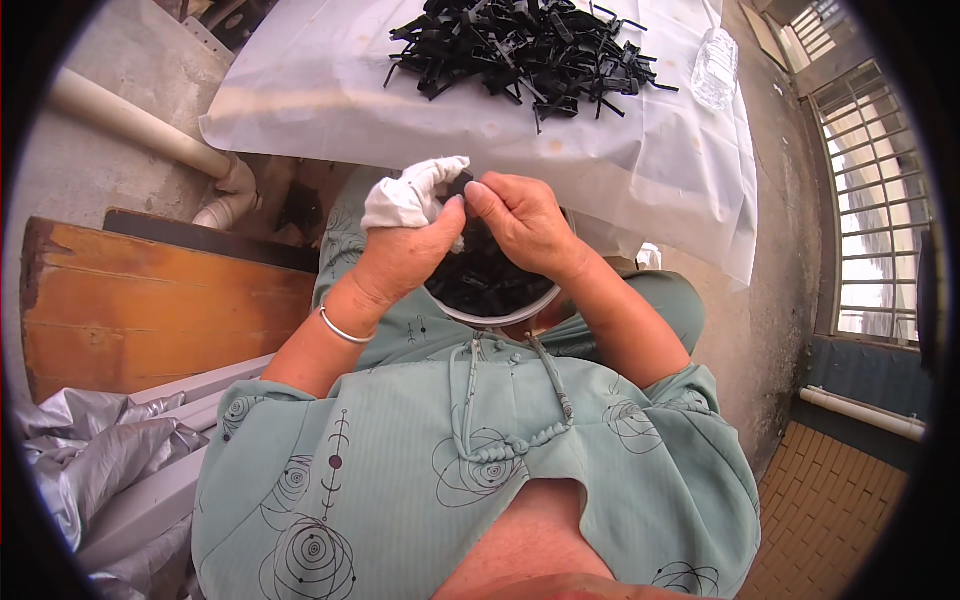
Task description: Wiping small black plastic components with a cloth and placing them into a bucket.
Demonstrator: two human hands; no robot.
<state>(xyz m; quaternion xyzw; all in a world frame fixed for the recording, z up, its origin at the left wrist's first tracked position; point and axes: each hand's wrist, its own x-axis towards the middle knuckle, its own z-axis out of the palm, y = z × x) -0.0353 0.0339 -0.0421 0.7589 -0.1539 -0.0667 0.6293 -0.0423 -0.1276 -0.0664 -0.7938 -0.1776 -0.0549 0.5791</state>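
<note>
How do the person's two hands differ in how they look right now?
The left hand has white cloth wrapped round its fingers and a silver bangle at the wrist; the right hand is bare, with no bangle. Both pinch a small black part above a bowl of black pieces.

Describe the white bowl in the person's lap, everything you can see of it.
The white bowl sits in the lap, below both hands. Only its near rim shows, a smooth, thin, pale curve that looks like plastic or enamel. It is upright and filled with small black pieces. The left hand and right hand cover its far side; whether they touch it I cannot tell. It rests against the green garment.
</note>
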